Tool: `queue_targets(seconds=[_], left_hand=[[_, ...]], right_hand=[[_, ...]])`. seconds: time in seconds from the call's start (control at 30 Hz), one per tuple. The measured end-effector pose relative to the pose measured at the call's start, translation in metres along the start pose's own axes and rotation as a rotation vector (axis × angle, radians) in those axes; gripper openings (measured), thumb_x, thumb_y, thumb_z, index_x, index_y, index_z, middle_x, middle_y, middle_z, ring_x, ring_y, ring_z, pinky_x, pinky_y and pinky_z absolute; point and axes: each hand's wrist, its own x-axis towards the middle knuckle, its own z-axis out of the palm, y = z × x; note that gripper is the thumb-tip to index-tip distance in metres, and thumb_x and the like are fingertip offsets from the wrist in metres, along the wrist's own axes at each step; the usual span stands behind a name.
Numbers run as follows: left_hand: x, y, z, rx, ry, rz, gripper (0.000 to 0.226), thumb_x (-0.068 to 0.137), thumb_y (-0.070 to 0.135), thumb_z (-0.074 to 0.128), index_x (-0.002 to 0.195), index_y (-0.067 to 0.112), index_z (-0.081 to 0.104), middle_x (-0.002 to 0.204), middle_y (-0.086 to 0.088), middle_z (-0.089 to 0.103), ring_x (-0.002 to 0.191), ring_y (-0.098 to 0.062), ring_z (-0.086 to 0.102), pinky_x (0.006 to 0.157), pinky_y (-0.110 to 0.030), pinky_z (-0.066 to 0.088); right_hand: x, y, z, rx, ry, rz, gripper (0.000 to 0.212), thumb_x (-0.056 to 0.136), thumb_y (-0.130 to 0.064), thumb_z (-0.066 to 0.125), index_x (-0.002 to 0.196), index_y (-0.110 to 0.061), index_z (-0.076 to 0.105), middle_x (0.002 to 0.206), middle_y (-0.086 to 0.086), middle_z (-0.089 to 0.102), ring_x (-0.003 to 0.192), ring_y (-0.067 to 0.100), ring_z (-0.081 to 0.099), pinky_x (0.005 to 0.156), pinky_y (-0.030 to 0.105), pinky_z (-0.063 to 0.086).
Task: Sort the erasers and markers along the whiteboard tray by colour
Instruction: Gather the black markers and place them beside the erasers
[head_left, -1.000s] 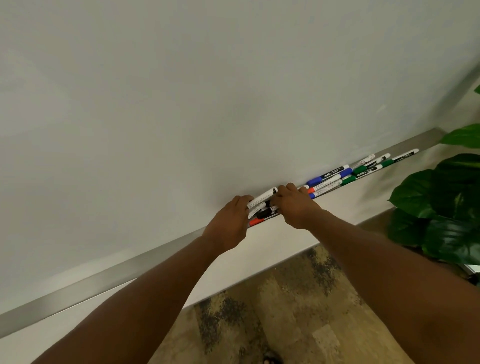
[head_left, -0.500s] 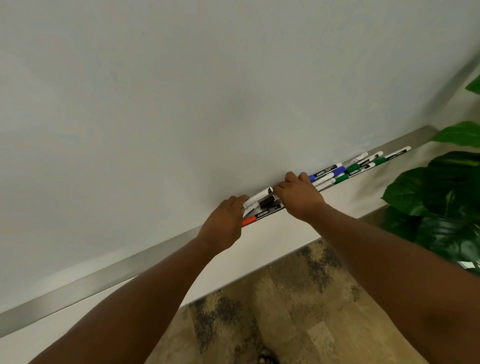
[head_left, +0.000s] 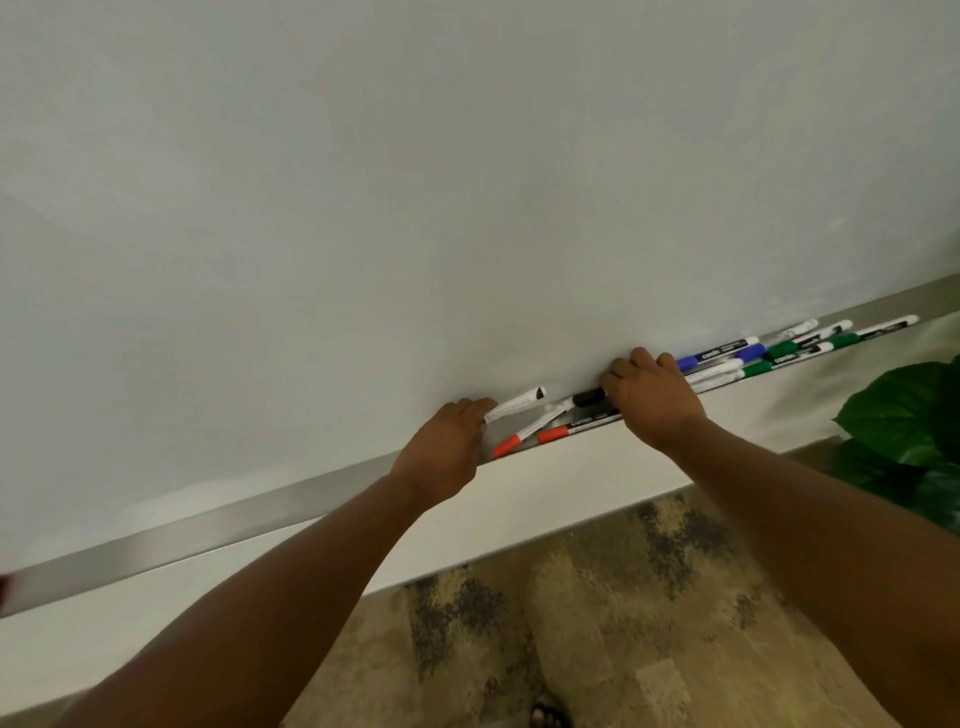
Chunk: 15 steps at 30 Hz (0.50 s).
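My left hand (head_left: 447, 447) grips a white-barrelled marker (head_left: 517, 404) whose far end tilts up against the whiteboard. Two red-capped markers (head_left: 553, 432) lie on the metal tray (head_left: 208, 525) between my hands. My right hand (head_left: 652, 397) rests curled over markers on the tray, with a black-capped marker (head_left: 589, 397) poking out at its left side. Right of that hand lie blue-capped markers (head_left: 719, 356), then green-capped markers (head_left: 789, 353) further along. No eraser shows.
The whiteboard (head_left: 415, 208) fills the upper view. A leafy green plant (head_left: 904, 426) stands at the right, below the tray's end. Patterned brown floor (head_left: 597, 623) lies beneath. The tray's left stretch carries nothing visible.
My hands have drawn apart. The left one has lifted one white marker off the pile, and the red-capped markers now lie exposed between the hands. The view shifted slightly.
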Motion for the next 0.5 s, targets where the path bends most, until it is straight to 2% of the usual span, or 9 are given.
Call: queue_targets(seconds=[0.1,0.27,0.43,0.5], left_hand=[[-0.018,-0.012,-0.008,-0.032,0.018,-0.045,0.037,0.096,0.012,0.042,0.132,0.018,0.048,0.122,-0.002,0.053,0.103,-0.020,0.054,0.088,-0.029,0.047],[-0.057,-0.043,-0.025,0.000,0.023,-0.092,0.038,0.093,0.008,0.045,0.130,0.016,0.052,0.118,-0.001,0.051,0.098,-0.018,0.054,0.088,-0.030,0.050],[-0.109,-0.090,-0.053,0.060,0.040,-0.186,0.037,0.092,0.008,0.047,0.127,0.015,0.057,0.112,-0.002,0.053,0.096,-0.020,0.053,0.085,-0.033,0.050],[-0.133,-0.112,-0.067,0.097,0.064,-0.235,0.037,0.092,0.006,0.047,0.126,0.013,0.059,0.111,-0.004,0.055,0.097,-0.023,0.054,0.086,-0.035,0.050]], right_hand=[[-0.003,-0.008,-0.011,0.015,0.108,-0.029,0.022,0.079,-0.003,0.063,0.097,-0.013,0.065,0.095,0.006,0.064,0.092,0.030,0.053,0.074,0.042,0.043],[0.005,-0.039,-0.035,0.058,0.250,-0.159,0.033,0.073,-0.001,0.070,0.104,-0.013,0.067,0.099,0.007,0.067,0.095,0.031,0.058,0.076,0.041,0.045],[0.027,-0.107,-0.064,0.108,0.344,-0.358,0.034,0.073,-0.013,0.075,0.106,-0.015,0.066,0.096,0.003,0.066,0.086,0.028,0.060,0.079,0.040,0.045],[0.034,-0.142,-0.071,0.121,0.371,-0.424,0.037,0.071,-0.007,0.074,0.106,-0.015,0.066,0.095,0.002,0.066,0.084,0.027,0.060,0.079,0.040,0.046]])
